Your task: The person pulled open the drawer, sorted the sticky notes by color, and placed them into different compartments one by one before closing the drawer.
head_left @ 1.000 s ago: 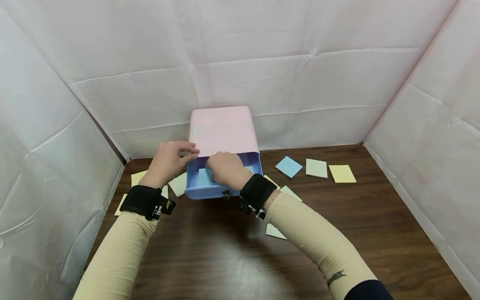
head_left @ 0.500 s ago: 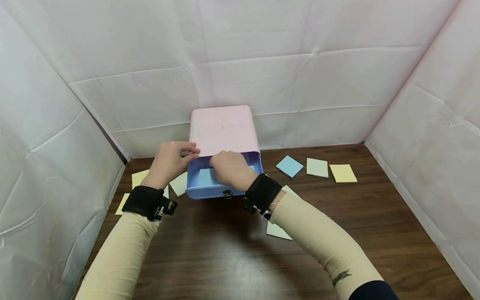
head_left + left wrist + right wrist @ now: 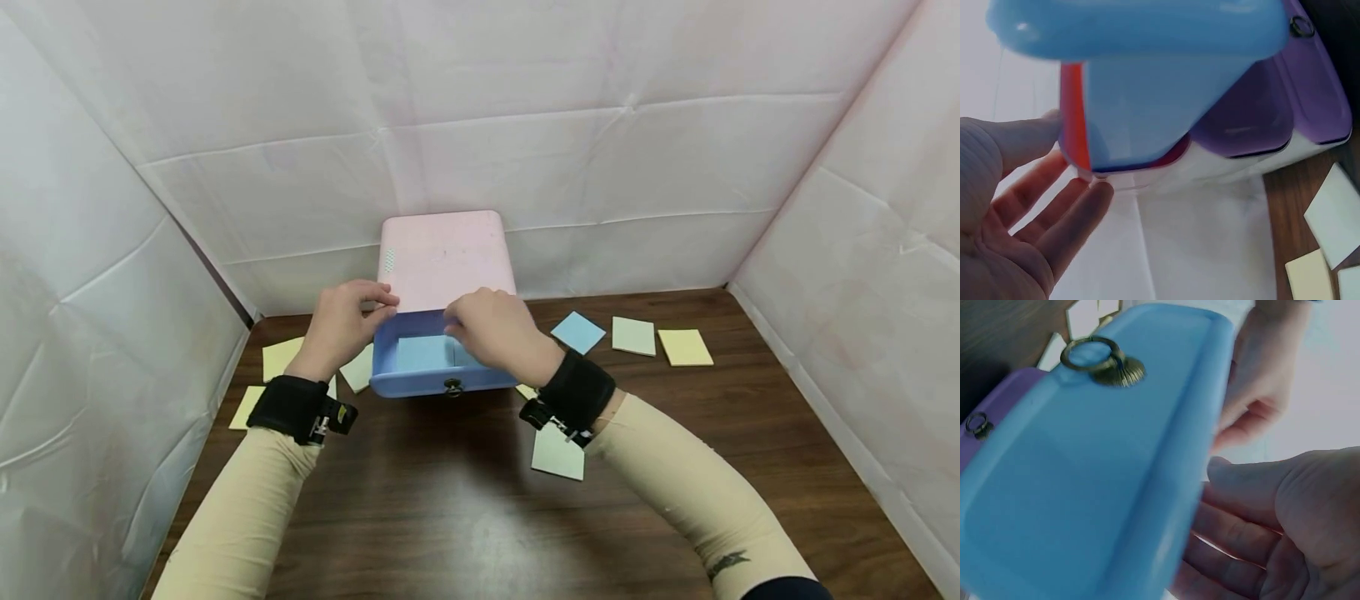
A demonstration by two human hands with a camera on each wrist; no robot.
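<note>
A pink drawer box [image 3: 446, 258] stands at the back of the table, its blue top drawer [image 3: 442, 382] pulled out. A blue sticky note [image 3: 422, 353] lies inside. My left hand [image 3: 347, 321] rests against the box's left front corner with straight fingers [image 3: 1054, 219]. My right hand [image 3: 491, 327] hovers over the drawer's right side, fingers relaxed and holding nothing [image 3: 1254, 550]. The right wrist view shows the drawer front [image 3: 1104, 481] with its brass ring knob [image 3: 1100, 359]. A purple lower drawer [image 3: 1260, 106] sits beneath.
Sticky notes lie on the brown table [image 3: 450, 517]: blue [image 3: 577, 332], pale green [image 3: 633, 336] and yellow [image 3: 684, 347] to the right, one pale green [image 3: 558, 454] by my right wrist, and yellow [image 3: 281, 357] and pale ones [image 3: 356, 368] to the left. White sheet walls [image 3: 112, 292] enclose three sides.
My right hand has lifted out of the drawer and moved right, leaving the blue note lying uncovered inside. The left hand has stayed at the box's corner.
</note>
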